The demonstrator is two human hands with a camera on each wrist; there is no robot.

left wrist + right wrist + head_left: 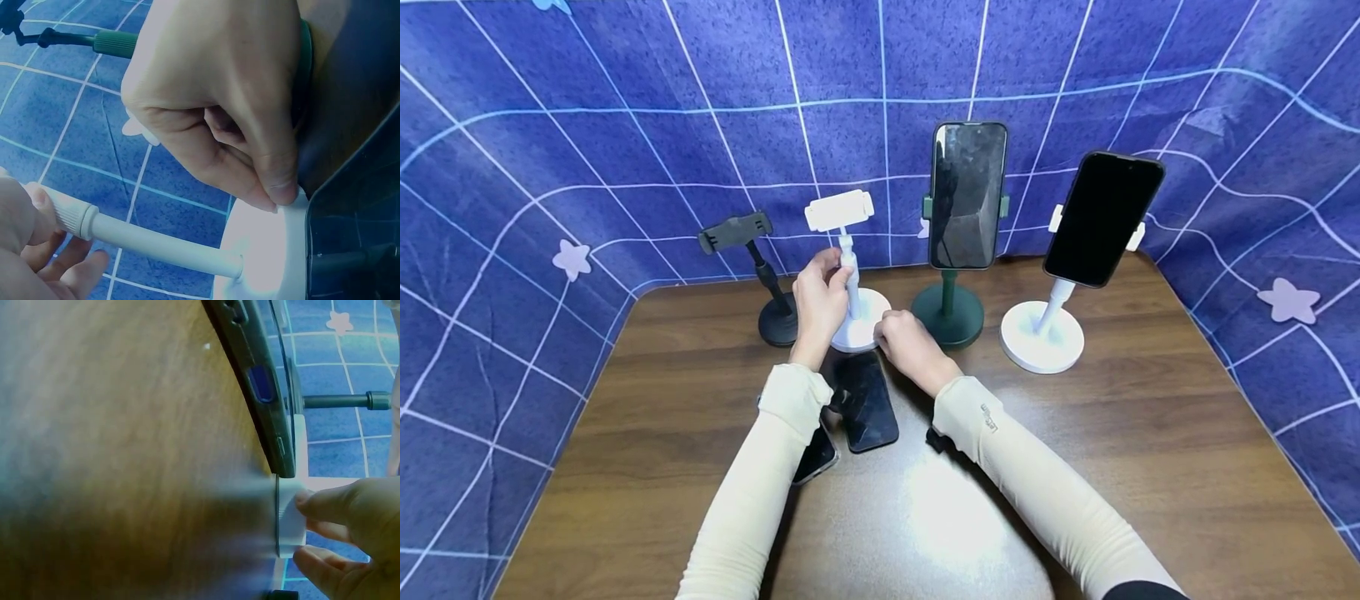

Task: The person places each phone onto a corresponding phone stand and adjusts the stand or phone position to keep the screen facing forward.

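Observation:
In the head view a white phone stand (839,210) stands upright on its round base, its clamp holding no phone. My left hand (818,300) grips its pole at the ribbed collar, which the left wrist view shows on the white pole (162,247). With thumb and fingers my right hand (913,346) pinches the rim of the base (290,519). A dark phone (871,412) lies flat just in front of that base. Beside it a second phone (817,457) is partly hidden under my left sleeve.
To the left is a black phone stand (736,232) with no phone. On the right, a green stand (949,321) holds a phone (968,196), and another white stand (1041,337) holds a tilted black phone (1103,218). Blue gridded cloth (850,67) hangs behind the wooden table (647,417).

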